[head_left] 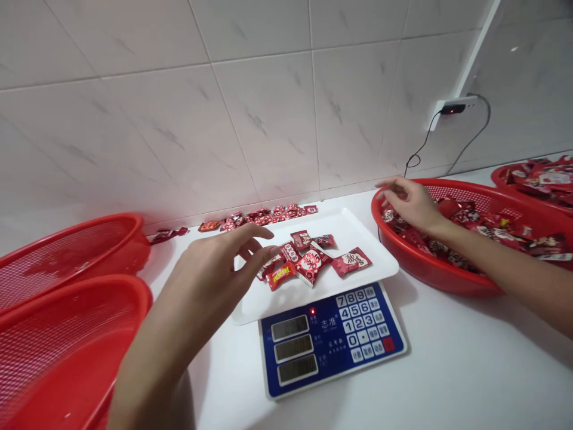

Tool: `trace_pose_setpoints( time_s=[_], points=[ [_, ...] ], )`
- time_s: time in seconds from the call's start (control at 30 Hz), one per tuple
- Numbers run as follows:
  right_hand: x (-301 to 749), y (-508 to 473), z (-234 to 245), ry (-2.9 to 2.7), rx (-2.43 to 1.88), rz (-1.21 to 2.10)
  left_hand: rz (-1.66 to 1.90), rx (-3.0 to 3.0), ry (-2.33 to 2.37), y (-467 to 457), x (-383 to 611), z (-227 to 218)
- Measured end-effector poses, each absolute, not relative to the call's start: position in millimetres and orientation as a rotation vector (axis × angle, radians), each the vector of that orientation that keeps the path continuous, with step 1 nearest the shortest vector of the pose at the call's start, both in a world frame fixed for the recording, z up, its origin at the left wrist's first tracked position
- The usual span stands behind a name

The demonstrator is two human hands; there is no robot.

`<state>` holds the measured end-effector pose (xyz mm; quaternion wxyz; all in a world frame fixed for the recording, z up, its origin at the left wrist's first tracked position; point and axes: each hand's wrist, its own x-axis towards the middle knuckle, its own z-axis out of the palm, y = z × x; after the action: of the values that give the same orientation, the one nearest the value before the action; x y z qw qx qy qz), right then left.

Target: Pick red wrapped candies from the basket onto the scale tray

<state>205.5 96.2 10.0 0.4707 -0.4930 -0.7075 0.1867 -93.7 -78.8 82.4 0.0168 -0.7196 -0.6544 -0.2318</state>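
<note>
My left hand (212,266) hovers over the left part of a white weighing tray (371,239), its thumb and fingers apart with nothing seen between them. Close to its fingertips lie several wrapped candies (312,263), mostly dark red, plus one bright red piece with yellow print (281,275). The tray sits on a blue digital scale (331,358) with a keypad and three displays. My right hand (414,206) is above the left rim of a red basket (447,278) full of wrapped candies (470,233). Its fingers are loosely bent and apart, and I see nothing in them.
Two red baskets (134,298) stand at the left. Behind the tray, a row of loose candies (264,214) lies along the tiled wall (268,119). Another filled red basket (501,176) is at the far right. A cable (421,146) hangs from a wall socket strip (436,113).
</note>
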Motion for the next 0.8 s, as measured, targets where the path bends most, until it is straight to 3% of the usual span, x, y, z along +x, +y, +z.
trace_pose_setpoints(
  time_s=[0.8],
  points=[
    [203.6,93.1,12.4,-1.813,-1.223,0.499,-0.701,-2.249,-2.071,-73.5,-91.9,80.3]
  ],
)
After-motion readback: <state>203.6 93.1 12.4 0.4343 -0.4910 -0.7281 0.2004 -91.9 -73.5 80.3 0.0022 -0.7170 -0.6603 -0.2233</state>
